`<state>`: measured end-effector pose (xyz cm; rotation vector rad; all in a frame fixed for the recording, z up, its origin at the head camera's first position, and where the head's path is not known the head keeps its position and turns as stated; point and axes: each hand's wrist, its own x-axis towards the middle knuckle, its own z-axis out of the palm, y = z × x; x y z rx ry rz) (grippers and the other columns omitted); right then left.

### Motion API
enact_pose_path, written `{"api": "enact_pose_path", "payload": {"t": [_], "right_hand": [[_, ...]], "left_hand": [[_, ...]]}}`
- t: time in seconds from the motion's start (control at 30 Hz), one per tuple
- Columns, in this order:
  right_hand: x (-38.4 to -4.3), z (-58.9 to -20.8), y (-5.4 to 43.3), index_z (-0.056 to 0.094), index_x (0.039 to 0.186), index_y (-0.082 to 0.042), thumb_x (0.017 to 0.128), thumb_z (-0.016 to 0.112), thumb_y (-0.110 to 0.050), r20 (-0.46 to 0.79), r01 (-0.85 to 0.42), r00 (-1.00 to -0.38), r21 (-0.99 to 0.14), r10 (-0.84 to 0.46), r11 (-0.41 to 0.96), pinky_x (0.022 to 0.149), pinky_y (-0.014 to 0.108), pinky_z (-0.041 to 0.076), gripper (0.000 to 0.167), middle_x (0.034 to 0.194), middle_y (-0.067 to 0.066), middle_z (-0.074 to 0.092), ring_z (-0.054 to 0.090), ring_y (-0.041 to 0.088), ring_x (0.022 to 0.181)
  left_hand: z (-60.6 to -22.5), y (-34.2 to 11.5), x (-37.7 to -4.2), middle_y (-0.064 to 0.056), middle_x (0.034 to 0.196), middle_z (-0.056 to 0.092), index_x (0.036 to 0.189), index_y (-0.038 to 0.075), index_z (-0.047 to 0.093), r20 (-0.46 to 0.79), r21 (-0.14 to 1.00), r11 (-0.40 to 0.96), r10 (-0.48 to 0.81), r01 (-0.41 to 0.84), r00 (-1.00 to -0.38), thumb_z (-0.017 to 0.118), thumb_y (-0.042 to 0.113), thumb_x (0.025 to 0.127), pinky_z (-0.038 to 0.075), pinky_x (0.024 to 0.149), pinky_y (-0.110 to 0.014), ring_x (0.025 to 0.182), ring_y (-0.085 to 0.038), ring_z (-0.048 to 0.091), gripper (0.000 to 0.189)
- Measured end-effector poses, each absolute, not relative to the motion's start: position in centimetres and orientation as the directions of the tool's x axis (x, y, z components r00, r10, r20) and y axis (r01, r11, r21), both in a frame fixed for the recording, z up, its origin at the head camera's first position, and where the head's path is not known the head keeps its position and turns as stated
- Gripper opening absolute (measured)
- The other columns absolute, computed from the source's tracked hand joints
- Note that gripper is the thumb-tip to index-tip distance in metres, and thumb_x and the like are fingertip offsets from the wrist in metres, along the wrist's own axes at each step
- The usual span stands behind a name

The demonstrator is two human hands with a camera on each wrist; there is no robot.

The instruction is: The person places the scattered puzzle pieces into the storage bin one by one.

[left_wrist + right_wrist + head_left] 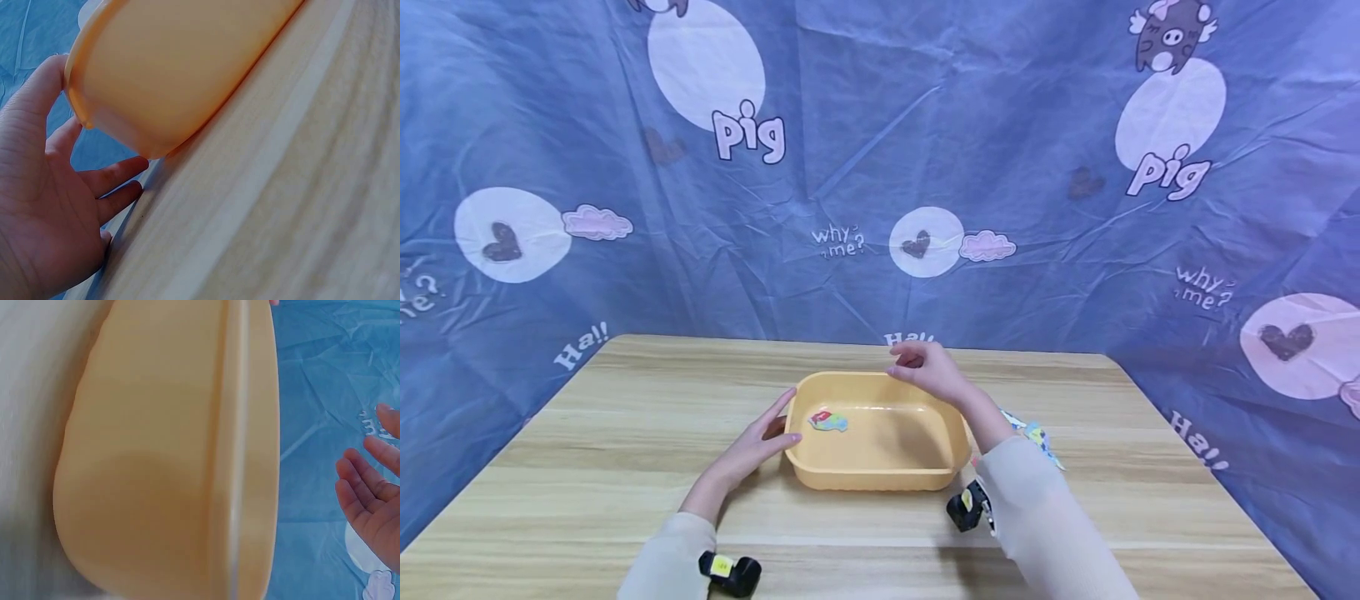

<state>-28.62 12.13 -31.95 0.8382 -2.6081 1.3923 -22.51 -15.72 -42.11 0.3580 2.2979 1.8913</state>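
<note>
Left hand (pixel 751 450) grips a yellow-orange, rounded plastic basin (pixel 880 481), thumb over the rim; right hand (pixel 934 372) hovers above its far edge, fingers loosely bent, visibly empty. One flat red-and-green piece (pixel 829 422) is in, beside the left hand; flat blue-yellow pieces (pixel 1037 436) lie outside, past the right wrist: partway, seemingly.

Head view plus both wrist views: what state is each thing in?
Pale-orange rectangular plastic basin: upright, open-topped, on the light wood-grain table.
Small flat multicoloured piece: lying inside the basin, toward its left end.
Blue-yellow-white patterned material: right of the basin, partly hidden.
Left hand: touching the basin's left end, fingers spread.
Right hand: raised near the far rim, nothing visibly held.
Blue printed cloth: hanging, creased.
</note>
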Motion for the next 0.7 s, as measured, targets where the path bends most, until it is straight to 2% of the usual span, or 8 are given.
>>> {"api": "enact_pose_path", "payload": {"t": [0.3, 0.7], "right_hand": [[-28.0, -30.8, 14.7, 0.058, 0.102, 0.008, 0.076, 0.064, -0.005, 0.335, -0.508, -0.849, -0.732, -0.409, 0.454, 0.067, 0.03, 0.047, 0.03, 0.082, 0.015, 0.061, 0.058, 0.024, 0.073], [-26.5, -30.8, 18.5, 0.055, 0.107, 0.006, 0.079, 0.062, -0.008, 0.301, -0.475, -0.87, -0.722, -0.39, 0.502, 0.07, 0.031, 0.046, 0.032, 0.088, 0.014, 0.06, 0.056, 0.022, 0.078]], "left_hand": [[-42.0, -15.7, -22.6, -0.022, 0.132, 0.031, 0.138, 0.024, 0.02, 0.039, 0.978, 0.185, 0.273, 0.092, -0.961, 0.056, 0.016, 0.083, 0.019, 0.096, -0.049, 0.12, -0.032, 0.029, 0.066], [-42.1, -15.7, -22.5, -0.022, 0.131, 0.031, 0.138, 0.025, 0.019, 0.038, 0.981, 0.175, 0.275, 0.089, -0.961, 0.055, 0.015, 0.084, 0.02, 0.096, -0.048, 0.119, -0.032, 0.03, 0.066]]}}
